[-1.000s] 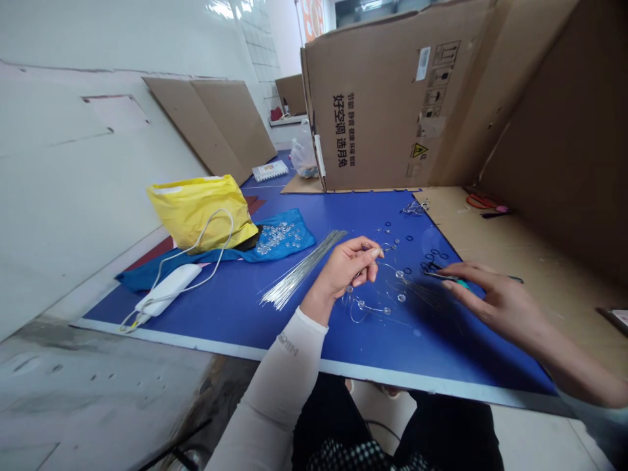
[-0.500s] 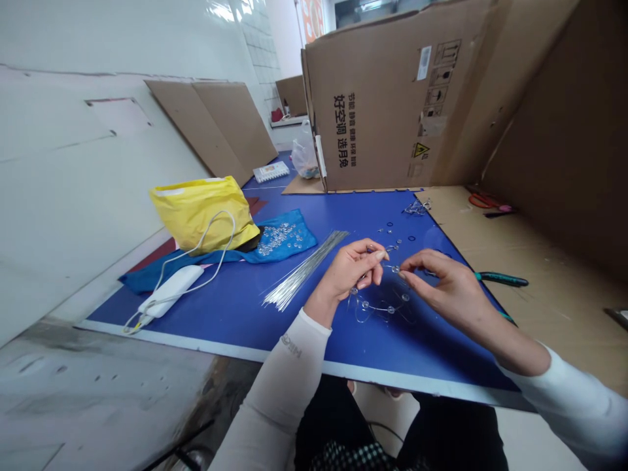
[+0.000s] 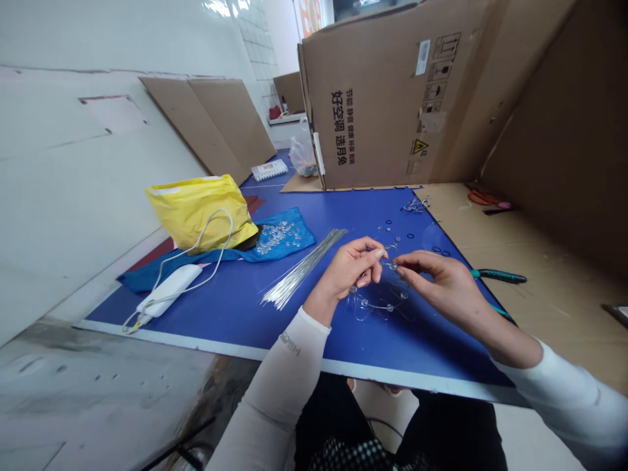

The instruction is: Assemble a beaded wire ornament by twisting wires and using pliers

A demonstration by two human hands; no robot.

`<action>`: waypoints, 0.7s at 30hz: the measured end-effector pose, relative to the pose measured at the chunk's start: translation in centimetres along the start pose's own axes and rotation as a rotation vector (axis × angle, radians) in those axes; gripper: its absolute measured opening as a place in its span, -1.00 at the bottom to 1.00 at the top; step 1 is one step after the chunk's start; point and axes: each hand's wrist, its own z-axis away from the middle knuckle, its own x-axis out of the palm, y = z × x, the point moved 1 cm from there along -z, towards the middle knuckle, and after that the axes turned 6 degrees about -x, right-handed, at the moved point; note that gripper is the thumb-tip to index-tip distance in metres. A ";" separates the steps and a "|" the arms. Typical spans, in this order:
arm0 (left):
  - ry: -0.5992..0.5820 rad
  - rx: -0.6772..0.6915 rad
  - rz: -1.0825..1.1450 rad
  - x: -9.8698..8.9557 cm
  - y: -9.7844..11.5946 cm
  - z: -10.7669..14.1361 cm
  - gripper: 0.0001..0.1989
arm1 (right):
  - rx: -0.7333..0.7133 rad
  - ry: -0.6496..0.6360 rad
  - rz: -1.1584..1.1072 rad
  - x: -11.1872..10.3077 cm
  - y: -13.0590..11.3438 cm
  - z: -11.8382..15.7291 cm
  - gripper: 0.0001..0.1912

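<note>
The left hand point(image 3: 350, 267) has its thumb pressed against the forefinger, pinching the wire of a beaded strand point(image 3: 390, 307), the other fingers curled in; the exact spot it grips is hidden by the fingertips. The right hand point(image 3: 444, 280) pinches a clear bead point(image 3: 393, 266) on that wire between thumb and forefinger, the tips nearly together; a short length of wire spans the gap between the hands, and the rest of the strand hangs in a loop below them, just over the blue table point(image 3: 216, 307); a bundle of straight wires point(image 3: 301, 271) lies to the left.

A second ago the right hand was at the pliers point(image 3: 501, 276), apart from the strand; now they lie beyond its wrist, one handle over the cardboard point(image 3: 559, 261); since half a second ago the pinch has hardly changed.
</note>
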 end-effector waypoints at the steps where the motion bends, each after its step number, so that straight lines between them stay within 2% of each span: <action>1: 0.000 -0.001 0.003 0.0 0.0 0.0 -0.60 | 0.006 0.004 -0.004 0.0 0.0 0.0 -0.80; 7: 0.010 -0.005 0.009 0.0 0.0 -0.1 -0.59 | 0.028 0.038 -0.031 0.4 0.4 0.0 -0.79; 15: -0.022 -0.085 -0.033 0.0 0.0 0.1 -0.59 | 0.105 0.060 -0.033 0.3 0.5 0.0 -0.79; 21: -0.015 -0.099 -0.110 0.1 -0.1 0.1 -0.70 | 0.154 0.042 -0.036 0.5 0.5 -0.2 -0.80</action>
